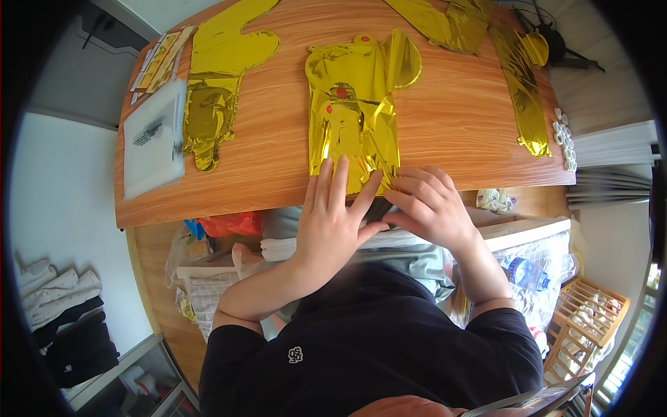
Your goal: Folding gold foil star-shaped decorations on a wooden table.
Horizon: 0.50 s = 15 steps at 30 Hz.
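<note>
Likely home: clothes (pixel 69 320) by wall (pixel 76 194), wooden table (pixel 458 118), slatted rack (pixel 589 311).

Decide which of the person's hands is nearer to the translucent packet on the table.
Left. The left hand is right of the translucent packet, over the near end of the middle gold foil; the right hand is farther right, at that foil's near right corner.
</note>
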Available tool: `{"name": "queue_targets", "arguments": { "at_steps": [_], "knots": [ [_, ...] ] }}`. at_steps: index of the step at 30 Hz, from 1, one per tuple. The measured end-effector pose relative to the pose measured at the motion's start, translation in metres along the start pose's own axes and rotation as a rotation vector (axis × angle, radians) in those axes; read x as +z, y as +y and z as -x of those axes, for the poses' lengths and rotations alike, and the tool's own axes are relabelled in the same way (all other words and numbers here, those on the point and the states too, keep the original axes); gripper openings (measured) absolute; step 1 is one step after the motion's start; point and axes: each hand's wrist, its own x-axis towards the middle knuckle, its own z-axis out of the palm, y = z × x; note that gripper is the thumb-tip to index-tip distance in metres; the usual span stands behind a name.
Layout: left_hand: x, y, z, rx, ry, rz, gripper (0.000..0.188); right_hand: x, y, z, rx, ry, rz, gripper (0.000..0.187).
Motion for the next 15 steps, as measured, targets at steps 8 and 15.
{"name": "queue_targets", "arguments": {
  "at_steps": [8, 15],
  "knots": [
    [-0.003, -0.002, 0.002, 0.035, -0.004, 0.012, 0.083, -0.010, 0.018, -0.047, 0.033, -0.090, -0.058, 0.042],
    [0.000, -0.002, 0.002, 0.019, 0.013, -0.009, 0.084, 0.006, 0.047, -0.070, -0.130, -0.188, 0.013, 0.043]
  ]
}}
